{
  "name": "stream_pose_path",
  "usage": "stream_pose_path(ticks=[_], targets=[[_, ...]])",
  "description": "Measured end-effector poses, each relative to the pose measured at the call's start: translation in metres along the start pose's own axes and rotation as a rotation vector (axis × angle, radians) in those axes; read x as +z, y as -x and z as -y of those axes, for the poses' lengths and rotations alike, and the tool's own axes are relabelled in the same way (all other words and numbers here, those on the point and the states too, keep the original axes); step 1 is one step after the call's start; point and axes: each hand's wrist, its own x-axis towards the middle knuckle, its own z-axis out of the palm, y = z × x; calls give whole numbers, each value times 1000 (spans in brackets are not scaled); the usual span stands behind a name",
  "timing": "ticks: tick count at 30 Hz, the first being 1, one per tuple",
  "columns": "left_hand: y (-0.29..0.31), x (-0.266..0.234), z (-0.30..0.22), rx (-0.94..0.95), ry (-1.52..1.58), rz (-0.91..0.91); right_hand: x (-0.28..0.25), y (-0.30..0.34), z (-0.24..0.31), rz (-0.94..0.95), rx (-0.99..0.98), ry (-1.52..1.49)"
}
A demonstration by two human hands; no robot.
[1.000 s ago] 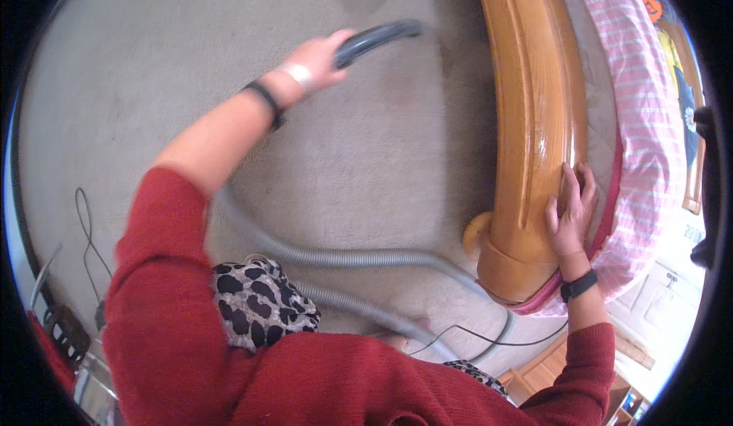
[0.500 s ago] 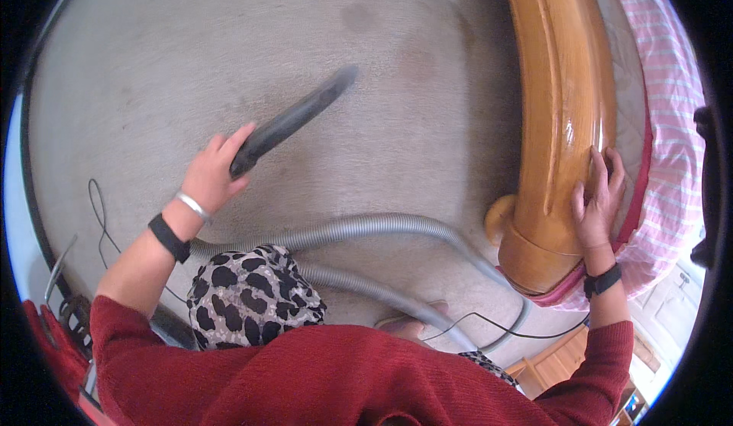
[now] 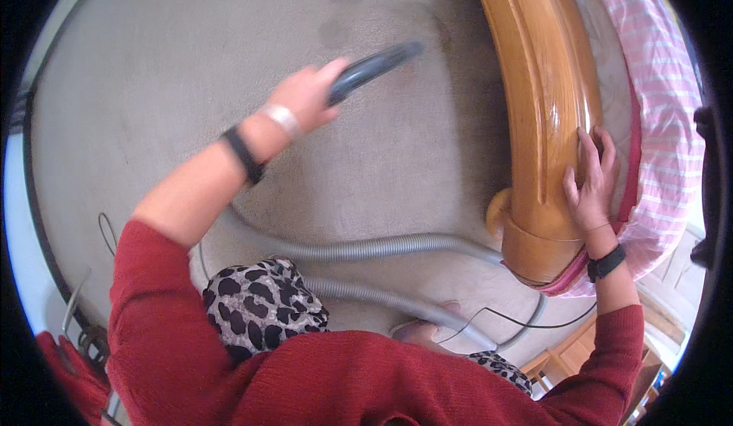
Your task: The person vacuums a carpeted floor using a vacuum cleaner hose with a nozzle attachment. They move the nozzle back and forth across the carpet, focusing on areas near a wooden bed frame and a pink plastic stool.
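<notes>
My left hand grips a dark vacuum cleaner wand, closed round its near end. The wand points away to the upper right over the grey floor, its tip short of the bed; motion blurs both hand and wand. A ribbed grey vacuum hose curves over the floor below my left forearm. On the right, my right hand rests on the varnished wooden bed frame. Its fingers are stretched out and slightly apart, and it holds nothing.
A pink striped bedspread and pale mattress lie beyond the frame. One round wooden foot juts from the bed onto the floor. A black cord crosses near my legs. Red gloves show at lower left, wooden furniture at lower right.
My left hand has swept the wand away and to the right, nearer the bed. The hose has shifted with it. My right hand stays on the bed frame.
</notes>
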Motion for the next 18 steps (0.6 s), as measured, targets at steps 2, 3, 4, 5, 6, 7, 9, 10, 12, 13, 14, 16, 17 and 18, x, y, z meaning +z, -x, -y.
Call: stream_pose_path(ticks=[2, 3, 4, 5, 6, 7, 9, 10, 12, 13, 14, 16, 17, 18], targets=[[29, 6, 16, -126, -78, 46, 0, 0, -1, 5, -5, 24], [23, 11, 18, -51, -40, -11, 0, 0, -2, 3, -7, 34], [14, 19, 14, -48, -22, -19, 0, 0, -2, 9, -8, 52], [0, 27, 6, -16, 0, -63, -1, 0, -2, 20, -15, 22], [-28, 32, -4, 17, 65, -42, 0, 0, -2, 24, -9, 8], [-59, 34, -17, 55, 74, -70, -1, 0, -2, 22, 1, 3], [-87, 37, -33, 127, 58, -102, 1, 0, -3, 6, 10, 7], [-89, 35, -36, 151, 34, -109, 1, 0, -4, -7, 4, -16], [-63, 23, -32, 195, -7, -91, 2, 1, -6, -10, 3, -32], [-38, 16, -24, 106, -29, 21, 2, 1, -6, -13, -23, -37], [-12, 7, -15, 55, -43, 90, 1, 1, -8, -25, -29, -39], [37, -6, -1, -32, -36, 110, 0, 2, -9, -36, -54, -38], [44, -7, 1, 2, 4, 64, 0, 2, -9, -36, -69, -26], [44, -8, 1, -20, 13, 61, 0, 1, -10, -36, -79, -4]])
